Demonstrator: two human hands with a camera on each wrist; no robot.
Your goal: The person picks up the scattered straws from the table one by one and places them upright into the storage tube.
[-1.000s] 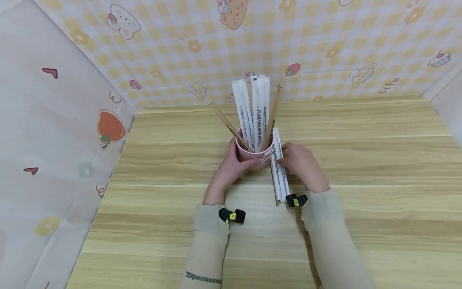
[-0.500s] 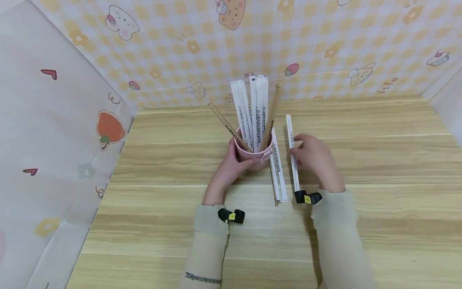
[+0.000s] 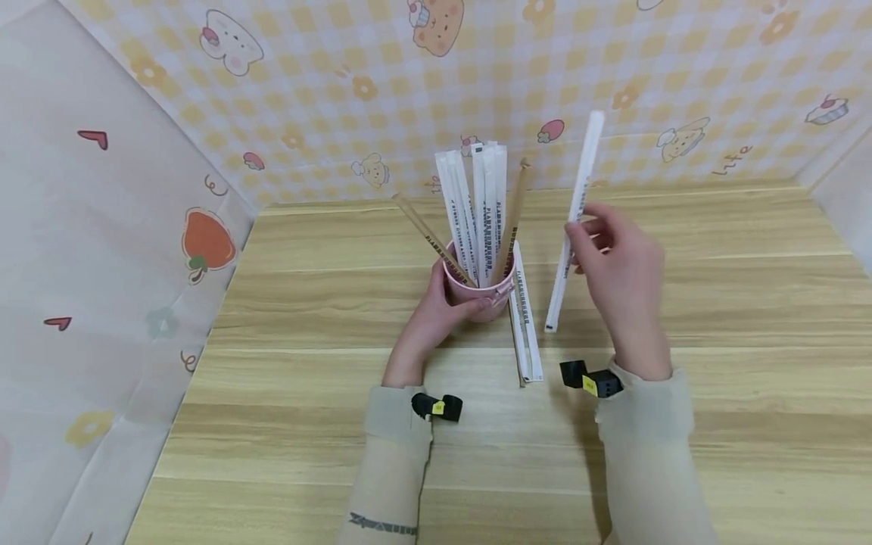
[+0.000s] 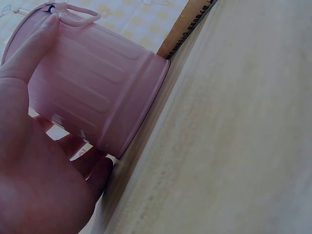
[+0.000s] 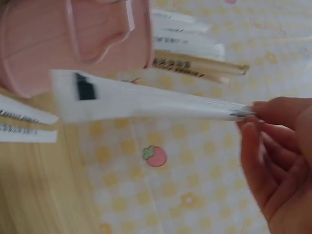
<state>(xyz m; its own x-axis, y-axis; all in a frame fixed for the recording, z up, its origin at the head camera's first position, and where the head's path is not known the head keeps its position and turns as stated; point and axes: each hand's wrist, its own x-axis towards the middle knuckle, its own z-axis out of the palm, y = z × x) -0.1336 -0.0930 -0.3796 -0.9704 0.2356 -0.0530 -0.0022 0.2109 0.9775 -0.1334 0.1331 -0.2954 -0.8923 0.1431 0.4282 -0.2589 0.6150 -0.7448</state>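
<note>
My left hand (image 3: pixel 439 306) grips a pink bucket-shaped cup (image 4: pixel 92 73), its thumb near the handle and its other fingers round the side. The cup stands upright on the table. Inside it lean several white paper-wrapped straws (image 3: pixel 487 204) and two brown-wrapped ones (image 3: pixel 515 219). Between thumb and fingers, my right hand (image 3: pixel 623 265) pinches another white-wrapped straw (image 3: pixel 577 197), raised off the table and tilted, its top leaning right. In the right wrist view this straw (image 5: pixel 151 102) stretches from the fingertips across in front of the cup (image 5: pixel 102 39).
Close to the cup's right side lie white-wrapped straws (image 3: pixel 527 325) with a brown edge showing beside them. The wooden table (image 3: pixel 306 318) meets a yellow checked backdrop (image 3: pixel 293 91) at the back and a white patterned sheet (image 3: pixel 129 250) at the left.
My right hand has drawn one white-wrapped straw away from the pile, then lifted it up and to the right, tilting it. My left hand and the cup have stayed in place.
</note>
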